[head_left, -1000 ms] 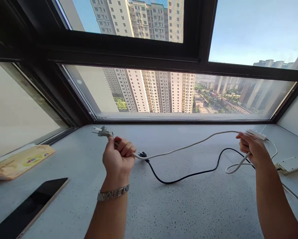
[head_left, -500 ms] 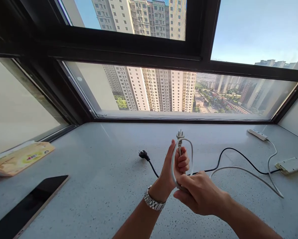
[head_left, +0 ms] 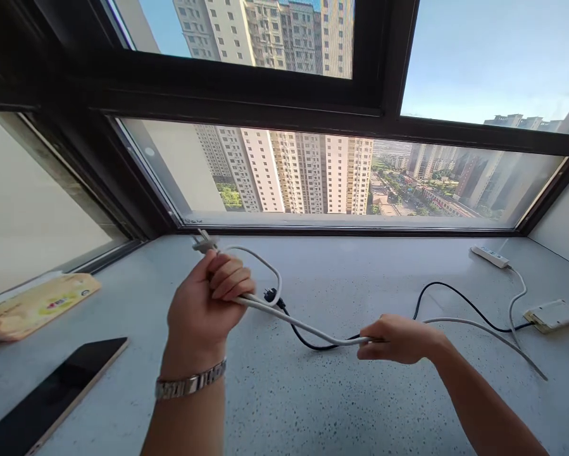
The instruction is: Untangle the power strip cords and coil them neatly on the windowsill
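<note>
My left hand (head_left: 212,297) is closed around a white power cord (head_left: 303,326), just below its pale plug (head_left: 204,243), whose prongs point up and left. A loop of the cord bows out to the right of that fist. Farther along, my right hand (head_left: 398,339) pinches the same cord, and the length between my hands runs nearly straight. Beneath it lies a black cord (head_left: 307,343) with a black plug (head_left: 273,297), crossing under the white one. To the right the white cord bends back and leads to a white power strip (head_left: 490,256).
On the speckled white sill (head_left: 284,405) lie a dark-screened phone (head_left: 56,392) and a yellow tissue pack (head_left: 42,307) at left. A flat white box (head_left: 554,315) at right joins the black cord. Dark window frames (head_left: 246,95) border the back.
My left hand has moved left and up with the plug, away from my right hand. My right hand has shifted slightly right. The cord loop between them has drawn out into a longer stretch.
</note>
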Demonstrator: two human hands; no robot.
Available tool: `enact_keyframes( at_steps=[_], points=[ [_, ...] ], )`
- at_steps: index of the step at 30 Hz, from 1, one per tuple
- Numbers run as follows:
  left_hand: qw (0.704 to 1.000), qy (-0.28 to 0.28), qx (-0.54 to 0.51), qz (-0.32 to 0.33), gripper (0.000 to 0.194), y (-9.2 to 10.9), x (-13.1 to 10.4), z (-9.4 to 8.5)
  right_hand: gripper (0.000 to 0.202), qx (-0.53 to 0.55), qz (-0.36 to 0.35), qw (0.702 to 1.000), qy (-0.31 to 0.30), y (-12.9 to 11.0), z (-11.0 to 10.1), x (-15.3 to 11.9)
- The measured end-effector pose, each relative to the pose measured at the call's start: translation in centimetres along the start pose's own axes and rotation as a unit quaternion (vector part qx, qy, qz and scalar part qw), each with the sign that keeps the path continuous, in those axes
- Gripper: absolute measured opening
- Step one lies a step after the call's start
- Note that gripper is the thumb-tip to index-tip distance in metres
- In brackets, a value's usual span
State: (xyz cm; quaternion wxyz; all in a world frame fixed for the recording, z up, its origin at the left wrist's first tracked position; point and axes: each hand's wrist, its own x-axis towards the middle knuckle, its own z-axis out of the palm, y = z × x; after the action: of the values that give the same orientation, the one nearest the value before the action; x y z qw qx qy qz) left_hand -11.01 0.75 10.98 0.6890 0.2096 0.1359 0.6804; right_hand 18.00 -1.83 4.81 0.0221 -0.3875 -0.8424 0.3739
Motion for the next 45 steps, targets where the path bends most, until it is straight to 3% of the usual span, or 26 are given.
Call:
enact_keyframes(
  at_steps=[3, 5, 7, 9, 11, 14, 16, 17, 19, 22, 25, 28, 33, 37, 40, 42, 45],
  points=[
    [0.994, -0.073, 0.056, 0.052, 0.038, 2.9, -1.0, -0.7, 0.044, 0.078, 0.03, 0.997, 0.006, 3.5, -2.9, -1.9],
    [0.981, -0.138, 0.113, 0.072, 0.042, 4.1, -1.7, -0.6, 0.048, 0.103, 0.081, 0.99, 0.057, 5.7, -4.4, -3.4],
    [0.963, -0.188, 0.18, 0.071, 0.047, 4.5, -2.4, -0.2, 0.052, 0.142, 0.125, 0.975, 0.115, 7.1, -5.3, -4.4],
    [0.949, -0.201, 0.24, 0.05, 0.05, 3.7, -2.8, 0.4, 0.055, 0.2, 0.133, 0.953, 0.187, 7.5, -5.5, -4.6],
    [0.945, -0.175, 0.277, 0.009, 0.049, 1.5, -2.8, 1.1, 0.053, 0.256, 0.107, 0.91, 0.307, 6.4, -5.0, -3.9],
    [0.943, -0.118, 0.304, -0.073, 0.054, -4.1, -2.4, 1.8, 0.047, 0.285, 0.021, 0.809, 0.514, 3.0, -3.1, -2.0],
    [0.939, -0.085, 0.306, -0.132, 0.057, -8.1, -2.1, 1.9, 0.04, 0.23, -0.054, 0.774, 0.587, 0.5, -1.2, -0.8],
    [0.939, -0.072, 0.297, -0.158, 0.06, -10.0, -2.0, 1.8, 0.035, 0.182, -0.091, 0.773, 0.601, -0.6, -0.1, -0.3],
    [0.944, -0.045, 0.258, -0.202, 0.061, -12.7, -1.9, 1.4, 0.028, 0.065, -0.158, 0.8, 0.575, -2.2, 1.8, 0.5],
    [0.949, -0.027, 0.188, -0.254, 0.06, -14.1, -1.7, 0.8, 0.03, -0.085, -0.21, 0.854, 0.468, -3.2, 3.8, 1.6],
    [0.951, -0.02, 0.155, -0.265, 0.053, -13.1, -1.2, 0.6, 0.037, -0.173, -0.209, 0.881, 0.388, -3.1, 4.5, 2.5],
    [0.962, 0.002, 0.142, -0.232, 0.048, -11.1, -0.6, 1.0, 0.039, -0.207, -0.207, 0.898, 0.329, -2.8, 4.1, 2.7],
    [0.983, 0.034, 0.092, -0.153, 0.035, -7.9, 0.1, 1.5, 0.033, -0.178, -0.192, 0.93, 0.259, -3.2, 3.5, 2.0],
    [0.996, 0.057, 0.059, -0.041, 0.037, -4.9, 0.2, 1.5, 0.028, -0.102, -0.175, 0.965, 0.167, -2.6, 3.3, 2.3],
    [0.997, 0.057, 0.042, 0.018, 0.037, -2.4, -0.2, 1.5, 0.041, -0.02, -0.069, 0.995, 0.067, -0.2, 2.2, 2.8],
    [0.998, 0.035, 0.037, 0.031, 0.036, -0.8, -0.8, 1.4, 0.049, 0.049, 0.018, 0.999, 0.003, 2.2, 0.9, 2.6],
    [0.998, -0.009, 0.058, 0.03, 0.035, 1.2, -1.8, 0.9, 0.053, 0.119, 0.079, 0.99, -0.017, 5.8, -1.7, 0.9]
  ],
)
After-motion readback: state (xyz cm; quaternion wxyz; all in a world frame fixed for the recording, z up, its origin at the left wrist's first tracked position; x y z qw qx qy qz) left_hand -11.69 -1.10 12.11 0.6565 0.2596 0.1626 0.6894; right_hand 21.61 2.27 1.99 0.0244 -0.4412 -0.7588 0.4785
